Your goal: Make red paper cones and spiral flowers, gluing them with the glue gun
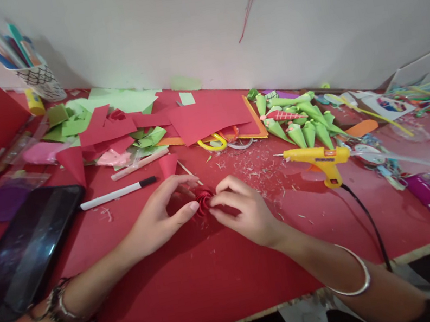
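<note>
Between my two hands, low over the red tabletop, is a red paper rose [204, 202] made of curled layers. My left hand [163, 208] grips it from the left, thumb in front and fingers curved behind. From the right, my right hand [243, 208] pinches its edge with bent fingers; the fingertips partly hide the petals. A thin stick [189, 172] lies just behind the rose. Close beyond my left hand stands a small red paper cone [168, 165]. A white marker with a black cap [119, 193] lies left of that hand.
A yellow glue gun [318, 161] stands at right, its black cord [366, 212] running over the front edge. Green paper cones [307, 123] are piled behind it. Red paper sheets [208, 120], yellow-handled scissors [212, 144] and paper shreds lie behind my hands. A black phone [28, 252] is at left.
</note>
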A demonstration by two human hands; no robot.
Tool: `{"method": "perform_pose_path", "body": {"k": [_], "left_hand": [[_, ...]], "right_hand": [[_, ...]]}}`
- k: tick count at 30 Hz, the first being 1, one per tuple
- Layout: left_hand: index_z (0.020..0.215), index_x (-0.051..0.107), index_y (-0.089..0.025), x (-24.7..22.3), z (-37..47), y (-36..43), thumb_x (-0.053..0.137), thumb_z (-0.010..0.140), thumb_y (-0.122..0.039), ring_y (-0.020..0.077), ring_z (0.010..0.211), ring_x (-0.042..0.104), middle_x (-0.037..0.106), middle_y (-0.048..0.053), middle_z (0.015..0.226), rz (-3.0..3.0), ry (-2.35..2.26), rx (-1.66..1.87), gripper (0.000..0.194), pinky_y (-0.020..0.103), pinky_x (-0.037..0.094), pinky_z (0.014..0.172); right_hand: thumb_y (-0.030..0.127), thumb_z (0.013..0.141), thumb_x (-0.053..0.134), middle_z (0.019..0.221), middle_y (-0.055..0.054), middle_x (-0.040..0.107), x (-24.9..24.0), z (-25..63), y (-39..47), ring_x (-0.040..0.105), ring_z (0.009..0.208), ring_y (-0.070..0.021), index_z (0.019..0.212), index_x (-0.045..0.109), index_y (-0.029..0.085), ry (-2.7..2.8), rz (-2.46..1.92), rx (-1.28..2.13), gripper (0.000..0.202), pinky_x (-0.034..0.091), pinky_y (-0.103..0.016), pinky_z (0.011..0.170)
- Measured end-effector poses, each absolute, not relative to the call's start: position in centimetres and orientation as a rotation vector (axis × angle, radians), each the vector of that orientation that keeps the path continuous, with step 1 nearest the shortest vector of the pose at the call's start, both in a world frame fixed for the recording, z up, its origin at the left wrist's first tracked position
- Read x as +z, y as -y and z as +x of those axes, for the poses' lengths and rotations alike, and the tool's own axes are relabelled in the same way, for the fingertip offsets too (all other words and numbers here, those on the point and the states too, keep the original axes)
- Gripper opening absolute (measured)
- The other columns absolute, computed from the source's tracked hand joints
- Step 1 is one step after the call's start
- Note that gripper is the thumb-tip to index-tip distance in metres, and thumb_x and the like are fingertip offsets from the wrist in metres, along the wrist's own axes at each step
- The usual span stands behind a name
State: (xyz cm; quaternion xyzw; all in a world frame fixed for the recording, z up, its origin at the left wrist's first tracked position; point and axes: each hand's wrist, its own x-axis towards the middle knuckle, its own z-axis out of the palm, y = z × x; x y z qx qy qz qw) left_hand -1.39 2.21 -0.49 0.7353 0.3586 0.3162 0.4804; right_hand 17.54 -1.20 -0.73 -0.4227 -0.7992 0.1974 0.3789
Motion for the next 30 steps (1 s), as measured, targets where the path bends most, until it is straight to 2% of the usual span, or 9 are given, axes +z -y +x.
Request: {"method": "perform_pose_path", "body": {"k": [7, 10, 14, 17, 19, 25, 30], "left_hand": [[0.104, 0.049, -0.019, -0.6, -2.2, -3.3, 0.033, 0.088, -0.036, 0.0196, 0.093, 0.051, 0.054, 0.006, 0.101, 1.830, -0.935, 0.934, 0.028, 0.033, 0.041, 0.084], [0.103, 0.050, -0.019, -0.9, -2.3, -3.6, 0.032, 0.088, -0.034, 0.0194, 0.092, 0.050, 0.053, 0.006, 0.101, 1.818, -0.929, 0.967, 0.028, 0.033, 0.040, 0.084], [0.101, 0.051, -0.022, -1.0, -2.4, -3.6, 0.031, 0.088, -0.034, 0.0194, 0.091, 0.050, 0.054, 0.005, 0.099, 1.817, -0.950, 0.978, 0.027, 0.033, 0.040, 0.083], [0.099, 0.052, -0.022, -1.0, -2.3, -3.6, 0.030, 0.089, -0.034, 0.0186, 0.088, 0.051, 0.054, 0.004, 0.097, 1.814, -0.991, 0.984, 0.027, 0.032, 0.040, 0.082], [0.098, 0.051, -0.022, -1.0, -2.2, -3.5, 0.030, 0.089, -0.034, 0.0180, 0.088, 0.051, 0.055, 0.004, 0.095, 1.815, -1.004, 0.980, 0.027, 0.032, 0.041, 0.082], [0.101, 0.050, -0.021, -1.0, -2.1, -3.4, 0.032, 0.088, -0.034, 0.0174, 0.090, 0.051, 0.056, 0.004, 0.098, 1.832, -1.035, 0.941, 0.025, 0.031, 0.040, 0.083], [0.102, 0.048, -0.022, -0.8, -2.1, -3.2, 0.034, 0.088, -0.034, 0.0173, 0.092, 0.051, 0.054, 0.003, 0.100, 1.830, -1.061, 0.886, 0.024, 0.029, 0.039, 0.085]], "right_hand": [[0.019, 0.079, 0.053, 0.083, -0.003, 0.049, -1.6, 16.9, 1.1, 0.052, 0.086, -0.0136, 0.079, 0.061, 0.019, 2.154, -1.027, 0.639, 0.008, 0.043, -0.026, 0.076], [0.021, 0.078, 0.054, 0.084, -0.003, 0.050, -1.1, 17.1, 1.0, 0.051, 0.083, -0.0136, 0.086, 0.059, 0.019, 2.114, -1.015, 0.651, 0.010, 0.044, -0.027, 0.076], [0.021, 0.077, 0.053, 0.081, -0.002, 0.049, -0.7, 17.6, 0.8, 0.049, 0.076, -0.0135, 0.099, 0.051, 0.020, 1.943, -1.185, 0.556, 0.022, 0.044, -0.029, 0.072], [0.024, 0.072, 0.060, 0.091, -0.005, 0.049, -1.1, 17.6, 0.6, 0.047, 0.085, -0.0173, 0.111, 0.043, 0.019, 1.971, -1.331, 0.530, 0.043, 0.042, -0.033, 0.078], [0.023, 0.070, 0.061, 0.096, -0.006, 0.050, -1.5, 17.4, 0.6, 0.047, 0.089, -0.0192, 0.114, 0.040, 0.019, 2.054, -1.371, 0.562, 0.049, 0.041, -0.035, 0.079], [0.013, 0.076, 0.048, 0.085, -0.003, 0.053, -2.3, 17.2, 0.4, 0.050, 0.080, -0.0161, 0.112, 0.041, 0.020, 2.061, -1.381, 0.642, 0.038, 0.042, -0.033, 0.076], [0.010, 0.076, 0.044, 0.081, -0.002, 0.054, -2.3, 17.4, 0.3, 0.051, 0.077, -0.0155, 0.109, 0.043, 0.020, 2.049, -1.370, 0.588, 0.034, 0.043, -0.032, 0.074]]}}
